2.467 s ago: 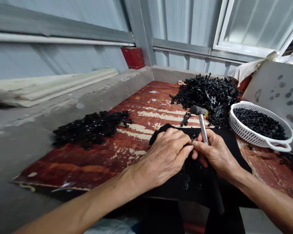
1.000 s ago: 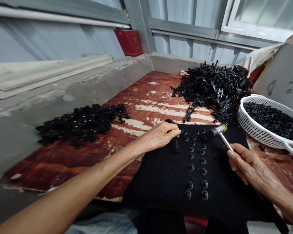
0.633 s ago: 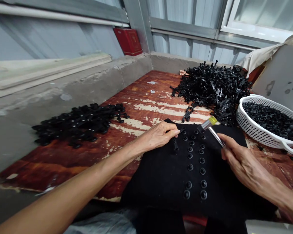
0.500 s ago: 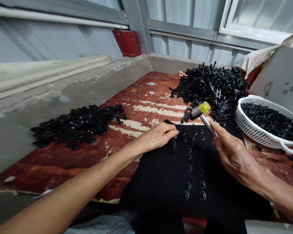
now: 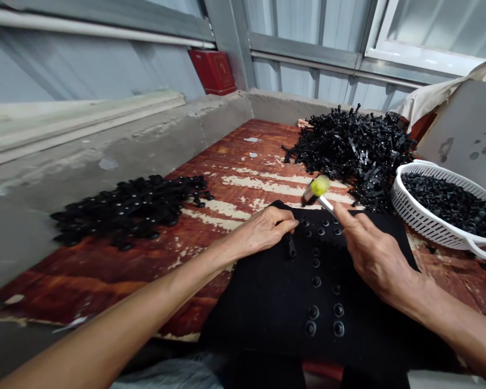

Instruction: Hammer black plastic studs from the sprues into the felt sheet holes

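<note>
Black cloth [image 5: 263, 329] lying on the bench, with two columns of round black snap buttons [image 5: 316, 281] set down the middle of it; my left hand [image 5: 263, 231] rests on the top edge, fingers loosely curled, and the fingertips sit right by a little upright black plastic piece [image 5: 291, 246], though I can't tell if they're actually pinching it; right hand [image 5: 375, 259] is holding a yellow-tipped mallet [image 5: 319, 189] by its metal handle, fingers wrapped narrow round it, with the head up above the cloth and pretty blurred; the cloth sits on a beat-up red-brown painted board [image 5: 243, 189] with the paint flaking off; beyond the right hand there's a big tangle of black plastic runners [image 5: 348, 151], and a white plastic basket [image 5: 413, 213] piled with black buttons sits just right of that; over on the left is a flatter heap of black buttons still joined together [image 5: 129, 213]; behind it all runs a concrete ledge [image 5: 146, 140], with a red box [image 5: 213, 72] against the grey metal wall [image 5: 291, 32]
</note>
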Demonstrator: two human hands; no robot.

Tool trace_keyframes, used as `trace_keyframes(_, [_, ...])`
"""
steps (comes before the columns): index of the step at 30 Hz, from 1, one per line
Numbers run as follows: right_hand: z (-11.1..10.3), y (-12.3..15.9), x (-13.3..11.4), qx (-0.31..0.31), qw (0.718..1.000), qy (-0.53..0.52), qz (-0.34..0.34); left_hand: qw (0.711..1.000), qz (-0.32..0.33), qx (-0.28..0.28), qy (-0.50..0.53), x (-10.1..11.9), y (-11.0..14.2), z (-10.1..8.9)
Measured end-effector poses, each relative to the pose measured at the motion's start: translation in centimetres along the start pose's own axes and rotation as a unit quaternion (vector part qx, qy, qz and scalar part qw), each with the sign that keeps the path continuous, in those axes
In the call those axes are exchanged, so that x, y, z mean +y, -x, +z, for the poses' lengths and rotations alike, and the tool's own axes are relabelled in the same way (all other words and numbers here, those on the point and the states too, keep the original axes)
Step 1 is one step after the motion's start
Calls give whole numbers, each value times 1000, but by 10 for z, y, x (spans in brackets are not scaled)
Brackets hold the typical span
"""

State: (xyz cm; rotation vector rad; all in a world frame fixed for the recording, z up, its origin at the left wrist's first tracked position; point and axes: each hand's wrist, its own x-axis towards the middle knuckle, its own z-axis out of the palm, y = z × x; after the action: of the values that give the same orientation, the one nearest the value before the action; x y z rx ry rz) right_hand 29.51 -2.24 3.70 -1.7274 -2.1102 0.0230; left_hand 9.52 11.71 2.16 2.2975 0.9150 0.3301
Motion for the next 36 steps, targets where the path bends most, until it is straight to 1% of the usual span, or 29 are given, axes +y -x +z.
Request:
trace_keyframes(2, [3,0,4,-23,1000,13,-4,1000,10,-2,-10,-1,0,0])
trace_keyframes(6, [3,1,5,12,1000,-3,4,1000,13,2,-19,-4,-1,3])
trace_keyframes(10, [2,1,4,-12,1000,10,-5,999,24,16,-29,-6,0,6])
trace_keyframes(13, [4,0,4,4,1000,-4,5,998,25,17,-49,-5,0,6])
trace_keyframes(17, [7,-1,6,-23,1000,1,8,997,27,17,-75,-3,0,6])
trace_keyframes(21, [10,-5,9,-4,1000,-19,24,996,25,8,-90,-1,0,5])
trace_keyframes(23, [10,-7,10,-9,999,-28,29,994,19,12,-105,2,1,4])
trace_keyframes(25, [8,-7,10,-14,999,-38,27,991,11,12,-134,4,3,2])
trace_keyframes(27, [3,-4,11,5,998,-53,32,986,5,6,-164,6,6,-2])
trace_keyframes(29, [-2,2,12,35,994,-85,53,984,9,9,-177,7,12,-5])
trace_keyframes(31, [-6,10,14,49,987,-125,91,982,21,39,-186,5,20,-7])
trace_keyframes(33, [-8,16,17,41,977,-162,130,976,38,77,-198,2,28,-7])
trace_keyframes(34, [-8,19,18,33,973,-176,145,973,55,88,-205,0,32,-6])
trace_keyframes(36, [-7,21,20,23,964,-206,166,967,108,82,-215,-4,37,-4])
